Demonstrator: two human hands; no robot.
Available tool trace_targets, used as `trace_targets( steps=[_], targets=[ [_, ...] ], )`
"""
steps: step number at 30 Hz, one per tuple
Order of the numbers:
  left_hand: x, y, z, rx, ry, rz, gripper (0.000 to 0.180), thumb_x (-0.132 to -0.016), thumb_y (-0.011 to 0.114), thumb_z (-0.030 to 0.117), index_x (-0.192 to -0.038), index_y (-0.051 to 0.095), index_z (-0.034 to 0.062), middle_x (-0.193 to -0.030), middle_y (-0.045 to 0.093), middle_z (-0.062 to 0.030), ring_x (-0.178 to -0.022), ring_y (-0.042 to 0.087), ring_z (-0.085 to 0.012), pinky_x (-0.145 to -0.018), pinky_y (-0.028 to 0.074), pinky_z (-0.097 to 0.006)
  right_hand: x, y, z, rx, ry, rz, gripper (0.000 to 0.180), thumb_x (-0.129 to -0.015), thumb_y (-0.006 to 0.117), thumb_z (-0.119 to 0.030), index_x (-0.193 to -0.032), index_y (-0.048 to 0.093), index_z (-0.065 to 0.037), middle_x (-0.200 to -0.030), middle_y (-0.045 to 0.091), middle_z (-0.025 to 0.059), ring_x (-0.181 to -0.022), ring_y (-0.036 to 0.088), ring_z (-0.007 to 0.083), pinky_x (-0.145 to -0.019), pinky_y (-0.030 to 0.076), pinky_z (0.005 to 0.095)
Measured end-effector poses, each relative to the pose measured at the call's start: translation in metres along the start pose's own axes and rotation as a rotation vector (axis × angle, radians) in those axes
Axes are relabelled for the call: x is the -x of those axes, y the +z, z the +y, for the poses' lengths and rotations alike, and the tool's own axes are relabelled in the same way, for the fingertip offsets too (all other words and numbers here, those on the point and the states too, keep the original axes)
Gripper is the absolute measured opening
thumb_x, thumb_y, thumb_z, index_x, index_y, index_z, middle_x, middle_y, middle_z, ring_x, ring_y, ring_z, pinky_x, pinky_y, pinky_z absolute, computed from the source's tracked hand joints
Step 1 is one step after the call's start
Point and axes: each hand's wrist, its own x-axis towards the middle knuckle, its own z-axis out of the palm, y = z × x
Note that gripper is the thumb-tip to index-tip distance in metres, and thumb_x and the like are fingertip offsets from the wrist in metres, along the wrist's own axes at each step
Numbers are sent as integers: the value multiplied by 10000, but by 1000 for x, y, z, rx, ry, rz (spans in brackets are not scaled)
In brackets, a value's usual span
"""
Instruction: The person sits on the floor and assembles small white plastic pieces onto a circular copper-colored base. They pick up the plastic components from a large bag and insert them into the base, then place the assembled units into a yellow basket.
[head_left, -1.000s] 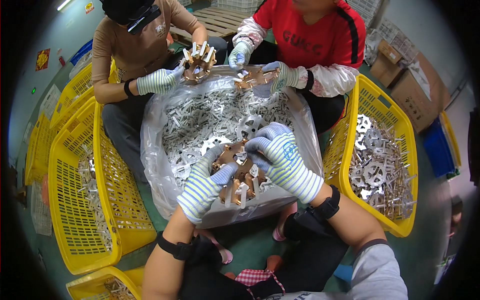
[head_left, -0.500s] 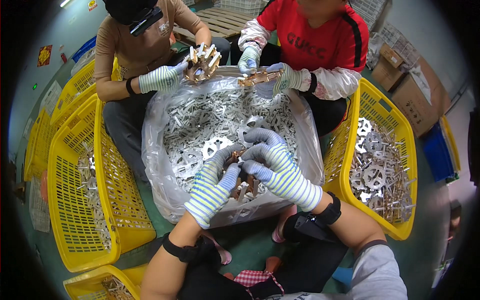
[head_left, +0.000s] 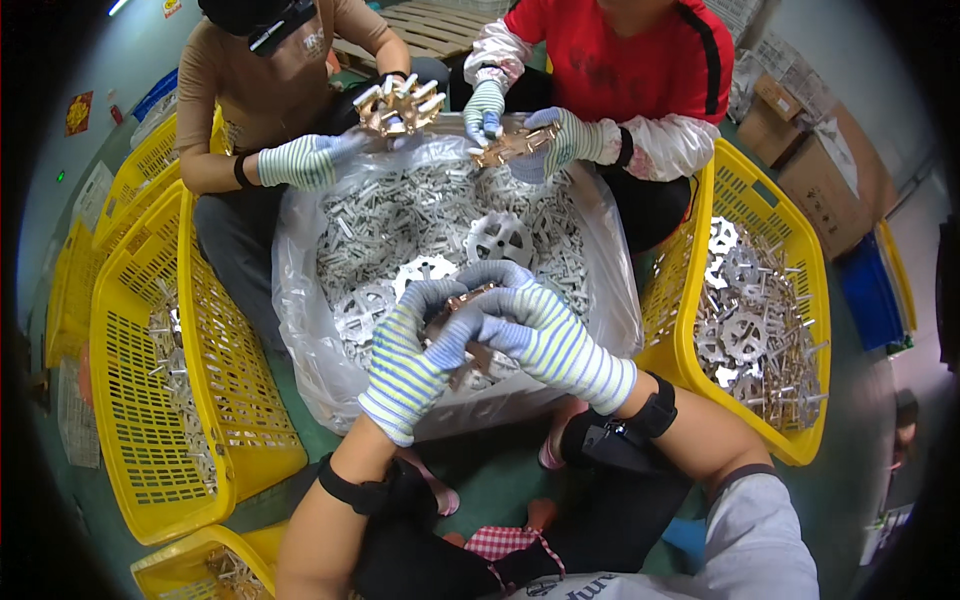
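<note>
Both my hands wear knitted gloves striped white, yellow-green and blue. My left hand [head_left: 412,350] and my right hand [head_left: 550,335] are closed together around a copper-coloured metal wheel part [head_left: 468,297], mostly hidden by the gloved fingers. It is held over the near side of a large container lined with clear plastic [head_left: 310,365]. Loose silver-grey metal strips [head_left: 390,215] fill that container. Just beyond my fingers, a silver slotted disc [head_left: 500,238] lies on the strips; another silver disc [head_left: 425,270] sits beside my left fingertips.
Across from me, a person in brown [head_left: 270,90] holds a copper-coloured wheel with white strips [head_left: 400,106]. A person in red [head_left: 630,80] holds another copper-coloured wheel [head_left: 515,146]. Yellow baskets [head_left: 255,400] with metal parts stand left; another yellow basket [head_left: 680,320] stands right.
My hands have closed in more tightly around the wheel part, hiding more of it. The brown-clad person's wheel has tipped flatter. The whole view has shifted slightly.
</note>
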Motion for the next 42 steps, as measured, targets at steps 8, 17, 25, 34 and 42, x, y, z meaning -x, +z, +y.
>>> trace_targets(
  steps=[8,17,25,34,42],
  targets=[
    [-3,-4,-4,-49,6,71,285,-873,684,225,-1029,621,-5,-830,641,-57,-721,597,-90,-621,486,-239,-11,1,-9,688,-272,62,271,-876,595,-314,-989,689,-87,-1198,530,122,-1212,441,289,-1037,329,383],
    [-30,-47,-19,171,-58,357,312,-942,598,321,-1052,598,29,-847,610,-23,-679,591,-76,-511,472,-200,-3,-23,111,387,340,-199,322,-902,541,-252,-1102,632,-17,-1041,657,207,-953,640,342,-849,497,402],
    [-29,-50,-6,206,-28,377,304,-851,709,238,-1067,614,47,-804,617,-15,-547,498,-57,-457,393,-206,5,39,150,802,568,-948,505,-880,516,-395,-1327,524,-161,-1284,575,159,-1151,560,343,-965,439,447],
    [-22,-55,-10,498,-178,258,413,-898,645,221,-1231,501,23,-928,665,-79,-641,574,-99,-534,468,-227,-9,46,120,937,533,-843,343,-831,596,-293,-1101,653,-88,-1050,680,159,-984,650,332,-823,511,440],
    [-15,-62,-13,330,-173,249,320,-942,562,203,-1194,549,5,-837,614,-35,-699,561,-85,-638,475,-223,-30,-16,44,651,402,-476,436,-834,603,-211,-1243,553,-69,-1049,655,212,-971,626,378,-851,489,446]
  ],
)
